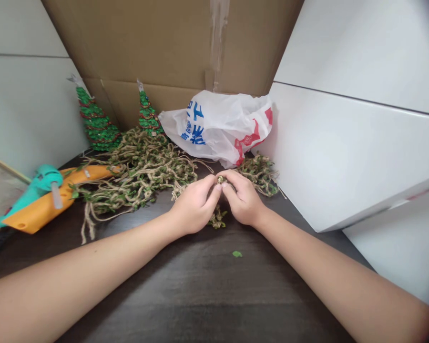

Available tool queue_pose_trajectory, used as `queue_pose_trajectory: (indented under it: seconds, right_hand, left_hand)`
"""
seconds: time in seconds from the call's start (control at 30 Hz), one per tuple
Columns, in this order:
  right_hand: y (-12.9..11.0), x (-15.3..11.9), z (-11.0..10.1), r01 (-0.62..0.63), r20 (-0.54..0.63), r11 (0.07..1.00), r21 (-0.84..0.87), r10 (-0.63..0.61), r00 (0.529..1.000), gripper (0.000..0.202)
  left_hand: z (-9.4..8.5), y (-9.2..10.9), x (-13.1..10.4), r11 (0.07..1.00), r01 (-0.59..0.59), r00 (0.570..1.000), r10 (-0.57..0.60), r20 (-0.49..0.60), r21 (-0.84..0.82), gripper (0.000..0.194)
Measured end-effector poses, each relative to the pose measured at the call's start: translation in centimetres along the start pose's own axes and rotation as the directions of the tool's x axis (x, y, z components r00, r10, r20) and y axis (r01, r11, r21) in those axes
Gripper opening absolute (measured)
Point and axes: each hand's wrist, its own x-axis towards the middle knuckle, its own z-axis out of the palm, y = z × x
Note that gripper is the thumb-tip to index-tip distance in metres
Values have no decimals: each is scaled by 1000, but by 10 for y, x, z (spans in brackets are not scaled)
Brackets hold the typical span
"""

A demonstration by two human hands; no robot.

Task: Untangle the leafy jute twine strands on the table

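My left hand [196, 205] and my right hand [243, 197] meet over the middle of the table, thumbs and fingertips pinched together. Between them is a knotted piece of leafy jute twine [218, 218], its lower end hanging under my fingers and part of it hidden by them. Left of my hands lies a big heap of leafy jute twine garlands [146, 166], loose ends trailing. A smaller bundle of leafy twine [259, 174] rests just beyond my right hand. One loose green leaf [237, 254] is on the tabletop nearer to me.
A turquoise glue gun [45, 183] lies on an orange stand or holder [62, 200] at the left. Two small green Christmas trees [96, 119] stand behind the heap. A white plastic bag [218, 126] sits at the back, before cardboard [146, 43]. White boxes [350, 152] border the right.
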Motion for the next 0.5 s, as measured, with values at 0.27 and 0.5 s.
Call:
queue_pose_trajectory:
  seconds: [0.27,0.5]
  right_hand:
    - [-1,1,2,-61,-7,997,-57,61,998,17]
    - [-1,1,1,-100,-142,994,-51,92,986,13]
  left_hand:
    - [1,-2,1,998,28,999,-29,28,51,24]
    - [1,-2,1,996,43,998,-46,31,82,24]
